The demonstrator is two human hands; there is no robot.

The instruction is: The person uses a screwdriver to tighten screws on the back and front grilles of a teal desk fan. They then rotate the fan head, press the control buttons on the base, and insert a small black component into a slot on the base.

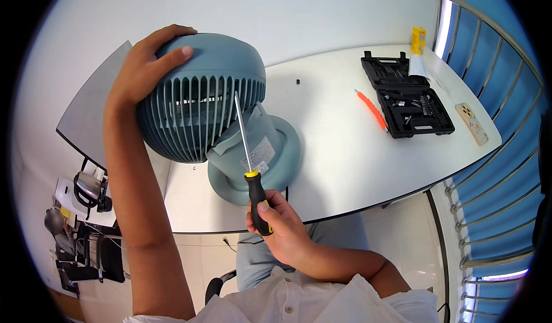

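On the left, the person's left hand (pixel 150 64) grips the tilted head of a blue-green fan (pixel 224 58), which stands on the white table (pixel 339 173); if that hold slackens, I'd expect the head to swing. The tip of a screwdriver (pixel 258 199) meets the grille's slats in my view, though I can't tell whether it touches; a sideways slip might scratch or crack one. The right hand (pixel 282 222) closes around its handle. Further right, a small black piece (pixel 298 82) lies loose, easily lost if brushed, short of the open tool case (pixel 411 132).
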